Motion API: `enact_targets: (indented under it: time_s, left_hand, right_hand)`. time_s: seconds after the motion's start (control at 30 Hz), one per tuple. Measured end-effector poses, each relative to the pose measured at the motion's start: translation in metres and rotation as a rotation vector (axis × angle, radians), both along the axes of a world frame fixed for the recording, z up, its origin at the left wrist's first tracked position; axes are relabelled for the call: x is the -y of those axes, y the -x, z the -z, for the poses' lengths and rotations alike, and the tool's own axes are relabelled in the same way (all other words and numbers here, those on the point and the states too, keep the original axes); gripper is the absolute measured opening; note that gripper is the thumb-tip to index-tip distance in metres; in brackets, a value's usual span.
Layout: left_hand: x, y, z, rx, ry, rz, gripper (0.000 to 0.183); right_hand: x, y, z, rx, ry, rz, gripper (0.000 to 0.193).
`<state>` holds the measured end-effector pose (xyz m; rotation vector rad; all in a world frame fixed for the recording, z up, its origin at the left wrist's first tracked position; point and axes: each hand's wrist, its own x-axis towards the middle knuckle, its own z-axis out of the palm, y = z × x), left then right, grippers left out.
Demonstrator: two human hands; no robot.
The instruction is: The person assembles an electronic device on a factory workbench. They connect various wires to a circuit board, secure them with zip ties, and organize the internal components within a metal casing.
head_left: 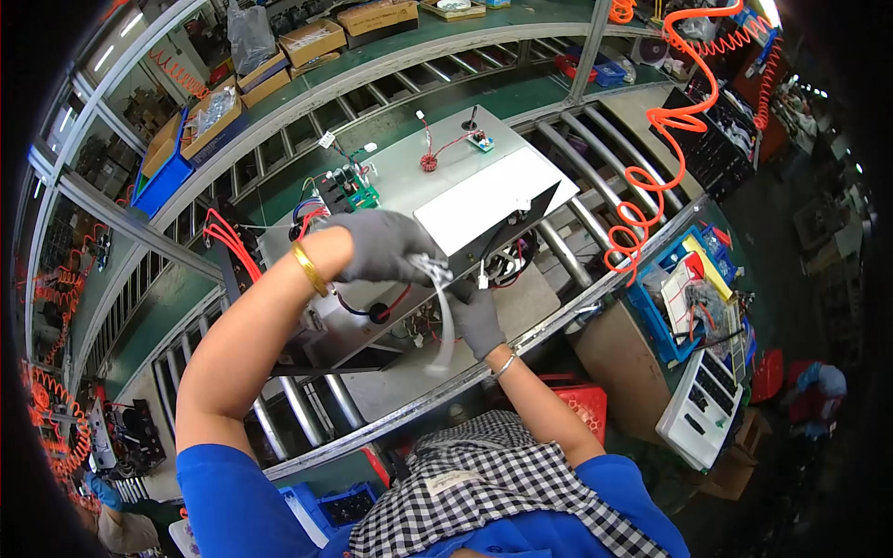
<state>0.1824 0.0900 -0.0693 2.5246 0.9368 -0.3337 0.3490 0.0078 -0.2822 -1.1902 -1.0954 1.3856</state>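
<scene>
My left hand (386, 247), in a grey glove, is closed on a bundle of white cable ties (443, 302) whose tails hang down. Close beside it, my gloved right hand (478, 322) is bent at the edge of the metal chassis (395, 191), under the black wires with white connectors (504, 268). Its fingertips are partly hidden, so what they grip does not show. A white sheet (498, 200) covers part of the chassis. On the chassis are a green circuit board (352, 189), a small board (481, 140) and a red wound coil (428, 162).
The chassis rests on a roller conveyor (302, 405). An orange coiled hose (665, 121) hangs at the right, above a blue bin (662, 302) of parts and a white tray (702, 409) of black pieces. Cardboard boxes (312, 44) line the far shelf. Red cables (233, 244) lie left.
</scene>
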Motion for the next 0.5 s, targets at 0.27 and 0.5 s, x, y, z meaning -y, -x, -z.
enact_targets:
  time_s: [0.27,0.5]
  left_hand:
    - [-0.030,0.021,0.017,0.014,-0.149,-0.583,0.043]
    - [-0.038,0.020,0.015,0.483,0.638,-1.036,0.039]
  right_hand:
    - [0.005,0.013,-0.007,-0.059,-0.147,0.086,0.014]
    - [0.000,0.014,0.008,-0.160,0.037,0.080,0.014]
